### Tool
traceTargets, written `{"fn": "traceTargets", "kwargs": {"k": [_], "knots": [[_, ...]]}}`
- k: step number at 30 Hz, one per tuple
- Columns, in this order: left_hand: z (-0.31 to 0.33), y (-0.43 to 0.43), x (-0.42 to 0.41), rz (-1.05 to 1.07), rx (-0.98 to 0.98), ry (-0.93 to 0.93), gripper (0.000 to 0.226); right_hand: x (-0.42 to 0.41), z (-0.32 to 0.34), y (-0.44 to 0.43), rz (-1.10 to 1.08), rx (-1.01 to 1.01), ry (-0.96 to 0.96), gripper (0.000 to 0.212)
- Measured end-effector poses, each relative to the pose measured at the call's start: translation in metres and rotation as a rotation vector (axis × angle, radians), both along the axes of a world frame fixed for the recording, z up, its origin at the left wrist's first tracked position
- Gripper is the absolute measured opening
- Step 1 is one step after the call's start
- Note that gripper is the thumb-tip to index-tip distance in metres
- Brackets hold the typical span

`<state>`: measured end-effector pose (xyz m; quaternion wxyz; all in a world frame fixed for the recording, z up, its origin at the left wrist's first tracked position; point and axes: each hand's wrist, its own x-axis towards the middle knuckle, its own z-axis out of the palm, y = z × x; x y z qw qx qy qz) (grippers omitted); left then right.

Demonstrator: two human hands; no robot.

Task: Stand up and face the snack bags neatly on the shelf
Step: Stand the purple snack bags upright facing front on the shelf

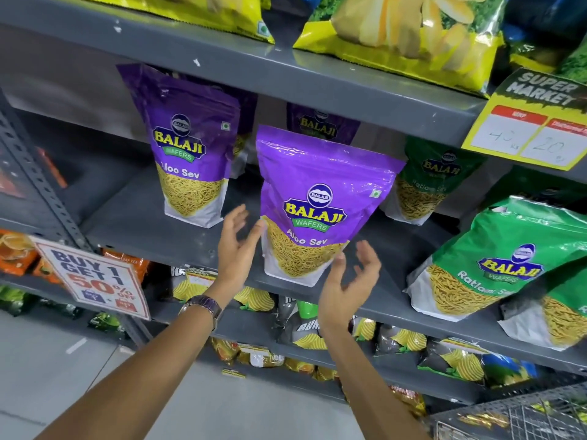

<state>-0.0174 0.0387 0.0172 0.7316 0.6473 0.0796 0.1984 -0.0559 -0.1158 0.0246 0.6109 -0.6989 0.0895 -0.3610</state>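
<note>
A purple Aloo Sev bag stands upright at the front edge of the grey middle shelf, label facing me. My left hand is open beside its lower left edge, fingertips touching or nearly touching it. My right hand is open just below its lower right corner, fingers spread, holding nothing. A second purple Aloo Sev bag stands further back to the left. A third purple bag shows behind. Green Ratlami Sev bags stand at the right, one far back, one near the front.
The shelf above carries yellow chip bags and a price sign. A "Buy 1 Get 1" card hangs at the left. Lower shelves hold dark and yellow snack packs. A wire basket is at the bottom right.
</note>
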Motion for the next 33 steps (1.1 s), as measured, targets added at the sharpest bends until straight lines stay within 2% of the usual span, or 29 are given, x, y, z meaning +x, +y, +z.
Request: {"fn": "traceTargets", "kwargs": {"k": [2, 4, 7, 9, 10, 12, 14, 16, 18, 21, 24, 28, 30, 33], "knots": [[0.005, 0.018, -0.003, 0.144, 0.022, -0.077, 0.038, -0.005, 0.002, 0.027, 0.159, -0.077, -0.085, 0.026], [0.008, 0.047, 0.0, 0.25, 0.03, -0.12, 0.038, -0.004, 0.003, 0.059, 0.415, -0.166, -0.05, 0.022], [0.007, 0.102, 0.013, 0.355, 0.018, -0.036, 0.041, 0.005, -0.005, 0.107, 0.679, -0.45, 0.069, 0.045], [0.003, 0.139, 0.025, 0.364, -0.026, 0.052, 0.046, 0.02, -0.011, 0.133, 0.761, -0.53, 0.191, 0.059], [0.001, 0.156, 0.032, 0.345, -0.05, 0.088, 0.048, 0.031, -0.01, 0.145, 0.761, -0.488, 0.267, 0.063], [0.002, 0.183, 0.048, 0.255, -0.067, 0.156, 0.054, 0.061, 0.001, 0.165, 0.665, -0.24, 0.391, 0.062], [0.007, 0.201, 0.063, 0.15, -0.027, 0.175, 0.063, 0.093, 0.015, 0.178, 0.57, -0.006, 0.426, 0.058], [0.014, 0.212, 0.079, 0.057, 0.024, 0.142, 0.069, 0.119, 0.026, 0.184, 0.569, 0.161, 0.455, 0.053], [0.02, 0.217, 0.091, -0.065, 0.065, 0.129, 0.064, 0.132, 0.032, 0.187, 0.636, 0.288, 0.493, 0.037], [0.018, 0.217, 0.098, -0.14, 0.057, 0.155, 0.041, 0.136, 0.035, 0.193, 0.709, 0.226, 0.518, 0.018], [0.013, 0.216, 0.092, -0.095, 0.026, 0.171, 0.057, 0.132, 0.032, 0.196, 0.682, 0.226, 0.437, 0.02], [0.012, 0.221, 0.074, -0.139, 0.035, 0.187, 0.078, 0.116, 0.026, 0.195, 0.677, 0.205, 0.389, 0.012], [0.01, 0.223, 0.065, -0.157, 0.038, 0.197, 0.077, 0.108, 0.026, 0.192, 0.686, 0.205, 0.402, 0.014], [0.009, 0.223, 0.052, -0.173, 0.034, 0.199, 0.058, 0.098, 0.025, 0.189, 0.697, 0.171, 0.425, 0.022]]}}
